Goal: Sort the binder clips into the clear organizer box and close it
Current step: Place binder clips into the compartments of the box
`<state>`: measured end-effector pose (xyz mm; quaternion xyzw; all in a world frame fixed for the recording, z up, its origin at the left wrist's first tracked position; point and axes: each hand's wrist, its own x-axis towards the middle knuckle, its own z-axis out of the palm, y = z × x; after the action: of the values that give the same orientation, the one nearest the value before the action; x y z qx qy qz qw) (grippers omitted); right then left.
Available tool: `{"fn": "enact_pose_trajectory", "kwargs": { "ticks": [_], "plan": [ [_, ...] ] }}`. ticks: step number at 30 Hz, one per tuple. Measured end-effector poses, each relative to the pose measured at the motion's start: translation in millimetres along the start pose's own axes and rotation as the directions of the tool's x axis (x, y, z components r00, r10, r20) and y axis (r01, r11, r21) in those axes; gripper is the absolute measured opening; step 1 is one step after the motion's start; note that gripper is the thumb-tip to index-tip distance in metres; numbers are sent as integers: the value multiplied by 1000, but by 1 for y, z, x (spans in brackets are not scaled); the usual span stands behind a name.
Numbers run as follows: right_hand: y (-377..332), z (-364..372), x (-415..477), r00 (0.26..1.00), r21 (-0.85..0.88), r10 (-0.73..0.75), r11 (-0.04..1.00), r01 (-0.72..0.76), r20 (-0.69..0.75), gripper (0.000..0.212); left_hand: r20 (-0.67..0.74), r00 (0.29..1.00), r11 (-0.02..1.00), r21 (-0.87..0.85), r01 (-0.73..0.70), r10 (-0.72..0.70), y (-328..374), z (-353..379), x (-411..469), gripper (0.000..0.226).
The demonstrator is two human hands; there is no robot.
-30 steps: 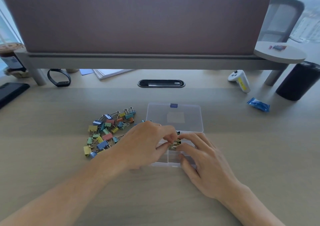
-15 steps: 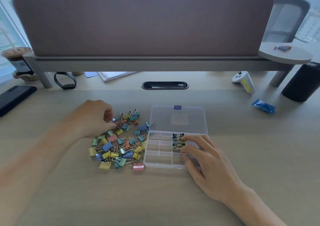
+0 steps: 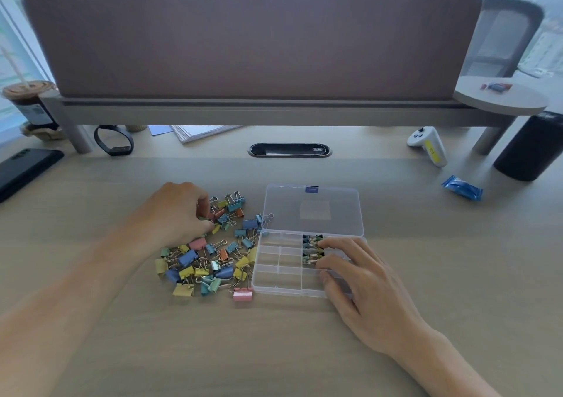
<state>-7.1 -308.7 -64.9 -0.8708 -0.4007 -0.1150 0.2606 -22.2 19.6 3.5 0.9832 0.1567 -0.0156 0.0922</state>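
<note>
While the right hand (image 3: 365,287) lies spread on the open organizer box (image 3: 275,276), the left hand (image 3: 176,214) curls into the binder clips (image 3: 207,262) piled left of that box; whether it pinches one, I cannot tell.

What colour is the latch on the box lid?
The latch is blue; head view shows it.

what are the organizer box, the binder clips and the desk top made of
Organizer box: clear rigid plastic, glossy; the desk top shows through its lid and dividers.
Binder clips: probably painted sheet-metal bodies in pastel colours, with bare wire handles that glint.
Desk top: pale wood-grain surface, matte; laminate or real wood, can't tell.
</note>
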Motion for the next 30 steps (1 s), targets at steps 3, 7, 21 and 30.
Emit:
{"fn": "enact_pose_trajectory", "kwargs": {
  "ticks": [3, 7, 21, 30],
  "plan": [
    [0, 0, 0, 1000, -1, -1, 1000, 1, -4, 23, -10, 1000, 1000, -23, -17, 16, 1, 0, 0, 16],
    [0, 1, 0, 1000, 11, 5, 1000, -5, -8, 22, -49, 997, 991, -118, -60, 55, 2, -2, 0, 16],
    [2, 1, 0, 1000, 34, 4, 999, -4, -3, 21, 13, 932, 715, -645, -268, 361, 93, 4, -40, 6],
    [1, 0, 1, 1000, 65, -6, 998, 7, -22, 20, 21, 904, 728, -601, -330, 427, 98, 22, -42, 3]
  ]
}}
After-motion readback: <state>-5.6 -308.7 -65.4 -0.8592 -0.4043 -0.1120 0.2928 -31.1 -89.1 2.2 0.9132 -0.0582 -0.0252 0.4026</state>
